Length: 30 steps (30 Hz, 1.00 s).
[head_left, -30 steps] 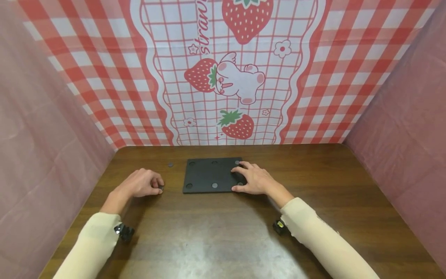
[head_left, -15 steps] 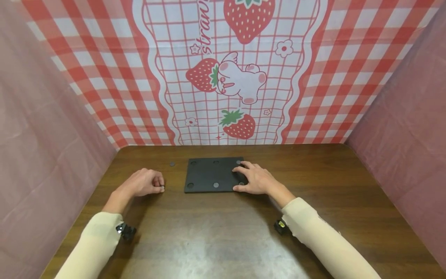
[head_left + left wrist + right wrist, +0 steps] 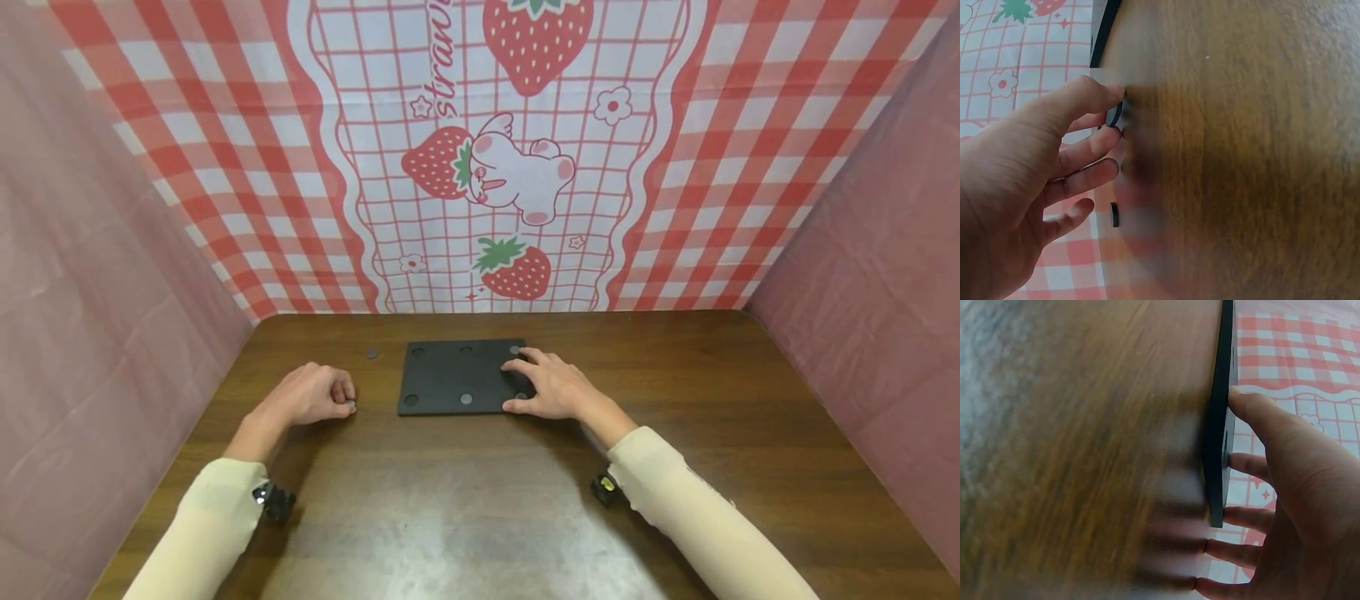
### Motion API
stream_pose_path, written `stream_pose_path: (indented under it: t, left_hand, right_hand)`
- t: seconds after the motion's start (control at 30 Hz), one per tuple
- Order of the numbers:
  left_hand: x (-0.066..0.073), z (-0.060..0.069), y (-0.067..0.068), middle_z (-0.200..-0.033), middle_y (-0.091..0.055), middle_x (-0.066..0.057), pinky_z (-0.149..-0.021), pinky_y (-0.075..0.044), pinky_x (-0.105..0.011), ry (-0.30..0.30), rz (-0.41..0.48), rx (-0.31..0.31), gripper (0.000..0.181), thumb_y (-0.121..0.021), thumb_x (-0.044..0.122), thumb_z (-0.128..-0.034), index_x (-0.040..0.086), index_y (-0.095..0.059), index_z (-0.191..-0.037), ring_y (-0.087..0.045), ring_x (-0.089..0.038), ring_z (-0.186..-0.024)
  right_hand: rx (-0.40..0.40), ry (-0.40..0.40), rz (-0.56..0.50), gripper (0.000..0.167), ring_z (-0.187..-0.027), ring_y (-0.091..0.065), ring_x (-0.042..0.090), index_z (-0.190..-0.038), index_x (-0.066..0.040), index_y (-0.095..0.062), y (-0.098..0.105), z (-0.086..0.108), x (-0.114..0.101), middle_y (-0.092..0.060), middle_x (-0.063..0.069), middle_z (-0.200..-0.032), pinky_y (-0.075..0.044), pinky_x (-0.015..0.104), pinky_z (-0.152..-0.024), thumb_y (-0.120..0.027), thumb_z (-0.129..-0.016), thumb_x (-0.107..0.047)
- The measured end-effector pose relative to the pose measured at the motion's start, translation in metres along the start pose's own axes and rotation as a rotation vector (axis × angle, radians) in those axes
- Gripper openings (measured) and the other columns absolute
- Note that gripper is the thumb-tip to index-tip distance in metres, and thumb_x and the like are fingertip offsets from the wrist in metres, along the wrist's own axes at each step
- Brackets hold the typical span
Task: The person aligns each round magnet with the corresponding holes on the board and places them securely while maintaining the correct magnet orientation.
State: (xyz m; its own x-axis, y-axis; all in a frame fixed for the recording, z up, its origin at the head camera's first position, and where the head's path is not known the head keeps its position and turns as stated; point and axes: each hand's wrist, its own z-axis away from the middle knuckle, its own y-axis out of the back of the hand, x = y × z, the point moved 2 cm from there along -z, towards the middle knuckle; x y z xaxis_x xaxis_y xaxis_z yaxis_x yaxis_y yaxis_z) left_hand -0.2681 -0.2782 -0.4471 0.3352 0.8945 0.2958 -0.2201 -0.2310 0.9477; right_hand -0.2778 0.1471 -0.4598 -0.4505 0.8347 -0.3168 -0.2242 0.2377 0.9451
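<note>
Fingers (image 3: 1092, 145) of our left hand (image 3: 309, 394) pinch a disc (image 3: 1113, 115), barely shifted this past second, so still off the board (image 3: 450, 375) our spread right hand (image 3: 553, 388) touches.

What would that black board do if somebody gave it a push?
The black board would probably slide rather than tip, being thin and flat on the table. It looks stiff, its edges straight. The right hand touching it would likely slow any slide.

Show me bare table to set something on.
Free: near middle of the table, between sleeves; also between right grip and right curtain. Crowded: left of the board, where left grip pinches a disc and another disc lies; the board's right end, under right grip.
</note>
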Motion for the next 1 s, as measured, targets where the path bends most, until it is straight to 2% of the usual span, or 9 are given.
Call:
stream_pose_path:
  t: [0.43,0.6,0.73,0.9,1.0]
  left_hand:
    - [-0.001,0.001,0.001,-0.086,-0.078,0.008,-0.075,-0.057,-0.035,-0.032,-0.022,0.049,0.01,-0.089,0.026,-0.0916,0.02,-0.082,-0.096,-0.067,-0.006,-0.078]
    - [-0.001,0.002,0.002,-0.087,-0.079,0.008,-0.073,-0.058,-0.036,-0.058,-0.027,0.058,0.012,-0.089,0.027,-0.0909,0.019,-0.082,-0.097,-0.067,-0.005,-0.078]
    - [0.0,0.002,0.005,-0.086,-0.079,0.008,-0.072,-0.058,-0.036,-0.073,-0.042,0.079,0.011,-0.088,0.027,-0.091,0.019,-0.083,-0.096,-0.067,-0.006,-0.078]
    - [0.001,0.001,0.01,-0.087,-0.079,0.008,-0.074,-0.059,-0.037,-0.055,-0.053,0.09,0.009,-0.086,0.027,-0.093,0.019,-0.083,-0.097,-0.068,-0.007,-0.079]
    - [0.002,0.001,0.012,-0.087,-0.079,0.007,-0.075,-0.059,-0.038,-0.047,-0.056,0.094,0.01,-0.085,0.027,-0.0934,0.019,-0.083,-0.098,-0.068,-0.008,-0.08]
  right_hand:
    - [0.014,0.017,0.004,0.072,-0.158,-0.05,0.053,-0.162,-0.028,-0.06,-0.004,-0.003,0.005,-0.044,0.021,-0.179,-0.05,0.078,-0.114,-0.077,-0.101,-0.063]
    - [0.057,0.052,-0.026,0.077,-0.156,-0.052,0.054,-0.159,-0.036,-0.062,-0.02,-0.013,0.025,-0.046,0.018,-0.178,-0.051,0.081,-0.11,-0.076,-0.095,-0.077]
    - [0.076,0.06,-0.059,0.079,-0.156,-0.052,0.052,-0.158,-0.039,-0.062,-0.03,-0.019,0.038,-0.046,0.014,-0.178,-0.05,0.081,-0.11,-0.075,-0.092,-0.081]
    - [0.048,0.049,-0.019,0.074,-0.154,-0.053,0.054,-0.158,-0.03,-0.063,-0.014,-0.009,0.019,-0.047,0.02,-0.176,-0.051,0.08,-0.109,-0.078,-0.097,-0.068]
    - [0.041,0.034,-0.003,0.072,-0.156,-0.052,0.054,-0.16,-0.026,-0.062,-0.006,-0.003,0.007,-0.047,0.022,-0.177,-0.05,0.079,-0.113,-0.079,-0.099,-0.061]
